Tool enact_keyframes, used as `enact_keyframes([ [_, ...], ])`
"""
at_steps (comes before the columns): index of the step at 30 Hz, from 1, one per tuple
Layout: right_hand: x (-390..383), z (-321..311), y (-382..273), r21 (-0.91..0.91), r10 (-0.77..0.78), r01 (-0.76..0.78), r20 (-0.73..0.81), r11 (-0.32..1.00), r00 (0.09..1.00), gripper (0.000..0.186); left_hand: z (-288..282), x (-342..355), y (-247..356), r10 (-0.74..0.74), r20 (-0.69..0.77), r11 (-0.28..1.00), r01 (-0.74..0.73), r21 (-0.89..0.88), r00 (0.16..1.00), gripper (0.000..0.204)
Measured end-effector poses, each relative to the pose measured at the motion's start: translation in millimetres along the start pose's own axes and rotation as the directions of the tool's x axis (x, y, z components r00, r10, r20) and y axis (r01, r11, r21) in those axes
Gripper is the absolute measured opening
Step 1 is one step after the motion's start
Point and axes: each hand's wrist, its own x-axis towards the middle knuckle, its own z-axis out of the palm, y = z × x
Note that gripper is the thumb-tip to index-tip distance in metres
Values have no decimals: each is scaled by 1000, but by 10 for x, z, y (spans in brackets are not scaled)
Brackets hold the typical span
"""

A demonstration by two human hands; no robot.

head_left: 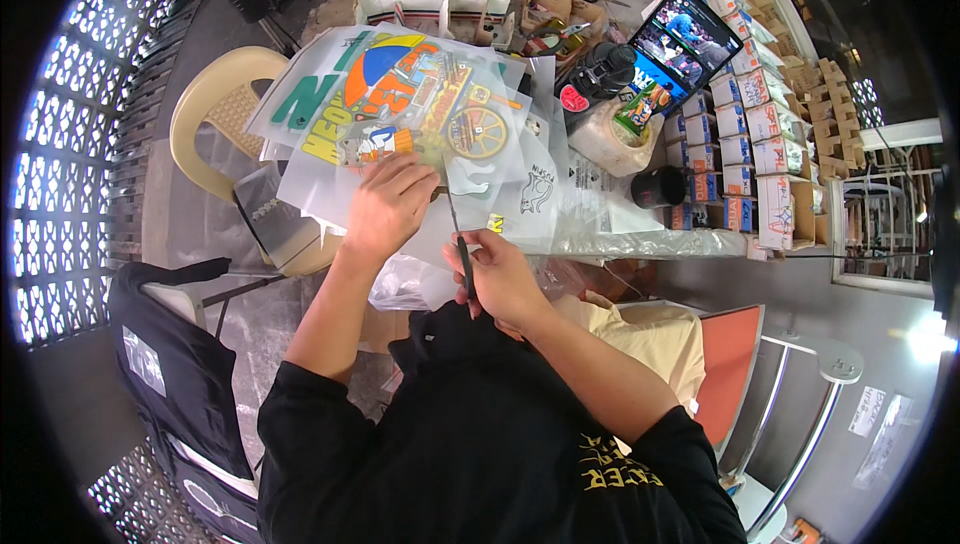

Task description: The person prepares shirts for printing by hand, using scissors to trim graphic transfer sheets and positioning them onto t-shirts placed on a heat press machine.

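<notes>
My right hand (500, 279) grips a pair of scissors (466, 256) by its black handles, blades pointing away from me. Its blade tips reach the near edge of a translucent printed film sheet (335, 184). My left hand (393, 206) pinches that sheet's near edge, just left of the blades, fingers curled together. Colourful prints on the film include a blue and yellow umbrella (385, 66), a cartoon cat and a wheeled cart (476, 132). More film sheets lie layered beneath, one with a black cat outline (536, 191).
A tablet (685, 44) playing video leans behind a big tape roll (610, 139), with a black mug (658, 187) nearby. Stacked small boxes (775, 149) line the right. White cardboard trays (435, 9) sit at the back. A beige plastic chair (215, 94) stands left.
</notes>
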Motion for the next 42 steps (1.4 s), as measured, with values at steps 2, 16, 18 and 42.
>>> enact_keyframes([
  [2, 18, 8, -2, -11, -13, 13, -3, 1000, 1000, 53, -24, -31, 11, -13, 1, 1000, 14, -9, 1000, 20],
  [16, 859, 173, -663, 40, -102, 101, 28, 994, 994, 37, -366, -47, 320, -129, -79, 991, 126, -46, 988, 19],
  [18, 916, 195, -673, 31, -132, 131, 28, 991, 991, 37, -366, -36, 309, -165, -81, 985, 161, -56, 983, 18],
  [42, -594, -1084, 316, -44, -123, 117, -178, 992, 976, 44, 721, 1607, -1308, -618, 563, 785, 464, 410, 549, 69],
])
